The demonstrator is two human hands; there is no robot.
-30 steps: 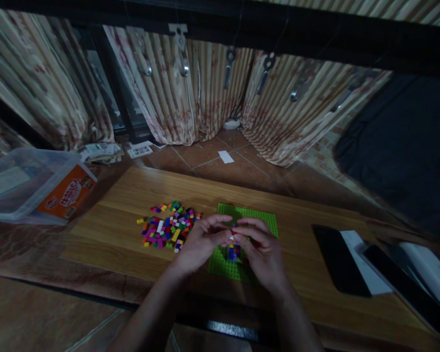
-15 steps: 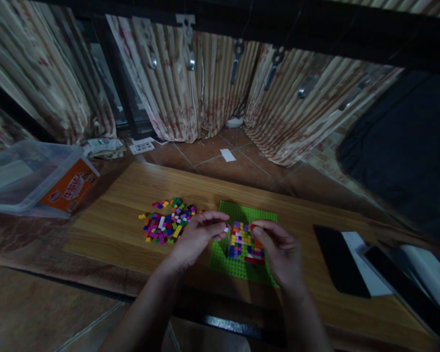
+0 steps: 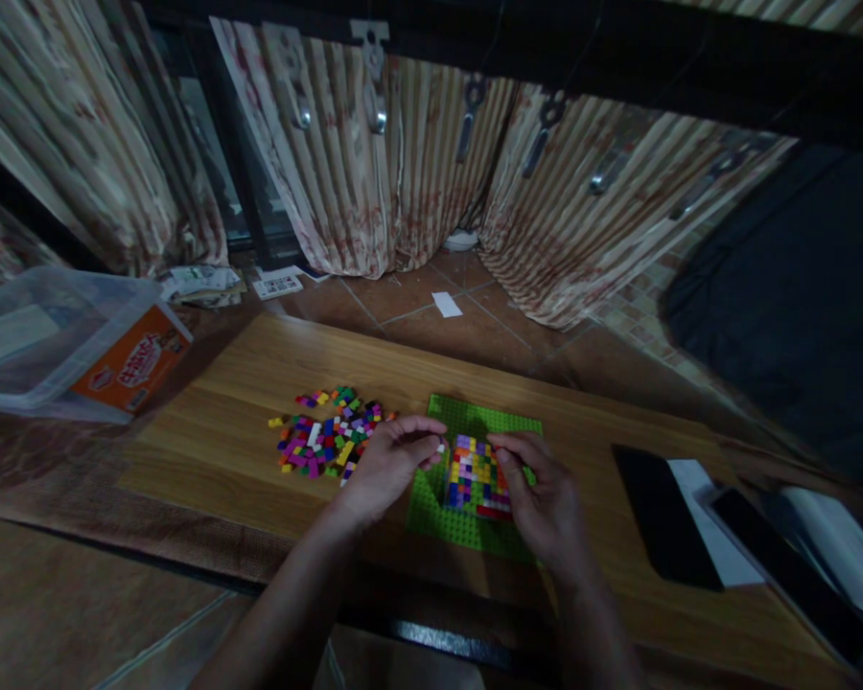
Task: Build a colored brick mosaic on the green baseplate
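A green studded baseplate (image 3: 467, 535) lies on the wooden table, bearing a tight block of small multicoloured toy bricks (image 3: 473, 471) with a long red brick (image 3: 493, 513) at its near edge. Left of that block, my left hand (image 3: 390, 467) pinches a small white toy brick (image 3: 441, 447) between thumb and forefinger, just above the plate. My right hand (image 3: 545, 489) is at the block's right side, its forefinger and thumb bent close together at the upper right corner. Whatever lies between those fingertips is hidden. Loose toy bricks (image 3: 314, 434) are spread left of my left hand.
A clear plastic bin (image 3: 58, 335) with an orange label stands at the left, by the table (image 3: 216, 422). On the right lie a black flat object (image 3: 665, 517), white paper (image 3: 723, 537) and a dark phone-like device (image 3: 783, 565). Striped curtains hang behind.
My right hand has shifted slightly left and inward over the block's upper right corner. The red brick seen at its fingertips no longer shows clearly. My left hand keeps the white brick nearly still.
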